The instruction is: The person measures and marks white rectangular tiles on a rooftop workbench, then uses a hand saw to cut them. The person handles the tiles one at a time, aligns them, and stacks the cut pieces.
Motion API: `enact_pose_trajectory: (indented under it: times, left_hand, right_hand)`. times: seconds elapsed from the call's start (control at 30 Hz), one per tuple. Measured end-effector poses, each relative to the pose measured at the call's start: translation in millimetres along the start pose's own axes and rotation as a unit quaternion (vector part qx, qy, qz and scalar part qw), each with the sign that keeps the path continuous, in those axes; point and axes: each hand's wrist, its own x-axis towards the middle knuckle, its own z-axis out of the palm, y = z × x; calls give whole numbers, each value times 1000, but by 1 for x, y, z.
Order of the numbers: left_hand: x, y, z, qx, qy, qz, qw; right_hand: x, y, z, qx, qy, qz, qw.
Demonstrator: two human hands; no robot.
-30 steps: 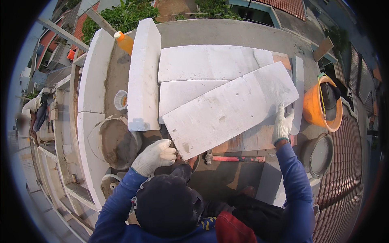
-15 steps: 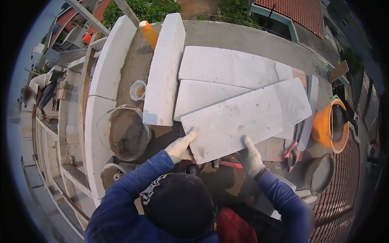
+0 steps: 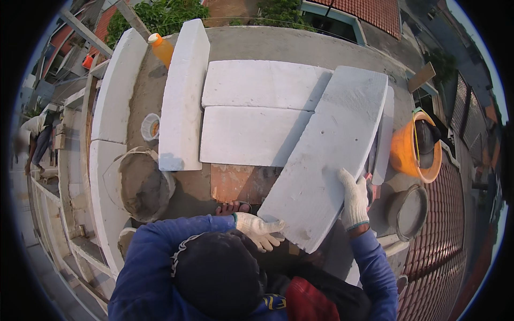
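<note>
A long white lightweight concrete block lies slantwise in front of me, tilted. My right hand, in a white knitted glove, grips its right edge, thumb on the upper face and fingers mostly hidden behind it. At the block's near end is my left hand, gloved too, with its fingers spread; whether it bears any weight I cannot tell. Beyond the held block lie two more white blocks, a far block and a near block, side by side. Another block stands on edge to their left.
A low wall of white blocks runs along my left. Beside it are a mortar bucket, a small white tub and an orange bottle. An orange bucket and a grey basin stand right. A person bends at far left.
The held block has swung counterclockwise, its far end now further away and its near end closer to me. My left hand has shifted to the near end with fingers spread; my right still grips.
</note>
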Motion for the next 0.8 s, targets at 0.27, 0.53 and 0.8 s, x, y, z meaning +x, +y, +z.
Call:
enact_pose_trajectory:
  times: [0.27,0.53,0.8]
  left_hand:
    - [-170,-36,164,532,204,327,754]
    - [-336,-18,202,382,691,582,195]
    - [-409,96,145,330,837,403,167]
  right_hand:
    - [14,-111,7,-249,56,-85,963]
    - [75,-174,48,-467,74,-196,859]
    - [67,-185,73,-521,115,-197,823]
